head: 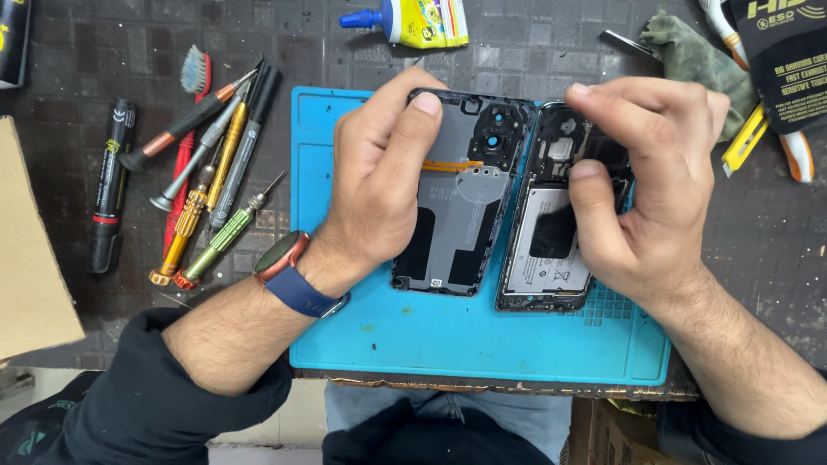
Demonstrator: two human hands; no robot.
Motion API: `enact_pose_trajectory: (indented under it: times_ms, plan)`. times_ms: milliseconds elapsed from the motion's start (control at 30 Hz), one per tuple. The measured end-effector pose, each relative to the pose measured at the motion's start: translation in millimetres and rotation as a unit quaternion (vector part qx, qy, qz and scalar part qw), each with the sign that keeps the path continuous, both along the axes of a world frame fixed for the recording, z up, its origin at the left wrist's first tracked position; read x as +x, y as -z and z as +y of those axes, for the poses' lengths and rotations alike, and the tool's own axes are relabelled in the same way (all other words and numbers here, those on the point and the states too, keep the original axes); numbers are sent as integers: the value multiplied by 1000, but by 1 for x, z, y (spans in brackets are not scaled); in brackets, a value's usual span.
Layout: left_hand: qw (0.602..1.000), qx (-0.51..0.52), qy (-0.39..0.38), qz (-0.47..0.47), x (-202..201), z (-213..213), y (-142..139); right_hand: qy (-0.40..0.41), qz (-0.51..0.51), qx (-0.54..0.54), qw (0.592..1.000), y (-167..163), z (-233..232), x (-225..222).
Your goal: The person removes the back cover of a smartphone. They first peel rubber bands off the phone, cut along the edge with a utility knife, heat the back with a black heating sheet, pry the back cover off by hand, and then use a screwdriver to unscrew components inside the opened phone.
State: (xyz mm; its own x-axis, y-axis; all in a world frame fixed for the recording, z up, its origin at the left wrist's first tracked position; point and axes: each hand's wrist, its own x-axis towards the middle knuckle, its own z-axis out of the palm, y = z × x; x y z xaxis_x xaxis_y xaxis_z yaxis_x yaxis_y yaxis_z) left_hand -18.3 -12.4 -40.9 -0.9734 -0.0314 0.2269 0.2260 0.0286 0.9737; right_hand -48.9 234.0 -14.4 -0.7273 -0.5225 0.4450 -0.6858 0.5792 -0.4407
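Opened black smartphone body (547,241), with its white-labelled battery and bare circuit parts facing up, lies on the right half of a turquoise silicone work mat (465,336), and just to its left lies the detached grey back cover (461,202), inner side up, with a black camera housing at its top and a thin orange flex strip across its middle. I see my left hand (375,189) curled over the left edge of that cover, thumb pressed near its top rim, fingers folded under the side, so it is closed on the cover. My right hand (650,185) is bent over the upper part of the phone body, thumb lying on the battery area and fingers wrapped around the right edge, gripping it. The two parts sit side by side, nearly touching along their long edges. On my left wrist is a watch with a blue strap (293,280). Left of the mat, on the dark tiled bench (767,250), lies a row of precision screwdrivers (211,185) with gold, green and grey handles, a red toothbrush (191,103) among them, and a black marker-like pen (109,185) further left. Above the mat rests a glue tube with a blue nozzle (405,21). At upper right lie a green cloth (698,60) and a yellow utility knife (745,138).
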Motion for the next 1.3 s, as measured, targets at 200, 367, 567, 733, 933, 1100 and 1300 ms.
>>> enact_pose_trajectory:
  times_ms: [200, 367, 567, 733, 933, 1100, 1300]
  plan:
    - [1000, -14, -3, 1, 1, 1, 1, 6, -24, -7, 1000, -2, 3, 0]
    - [998, -60, -23, -12, 0, 5, -5, -6, -142, -153, 978, -4, 1, 1]
    - [995, -91, -43, 3, 1, 9, -9, -19, -190, -240, 952, 6, 2, 3]
    - [991, -114, -60, 19, 1, 10, -9, -11, -176, -227, 958, 14, 6, 2]
    - [991, -113, -64, 19, -1, 10, -10, 17, -196, -234, 952, 16, 7, 2]
    - [991, -117, -71, 3, 0, 12, -7, 31, -207, -234, 949, 20, 13, 2]
    - [995, -68, -69, -3, -1, 7, -5, 41, -193, -228, 953, 25, 17, -1]
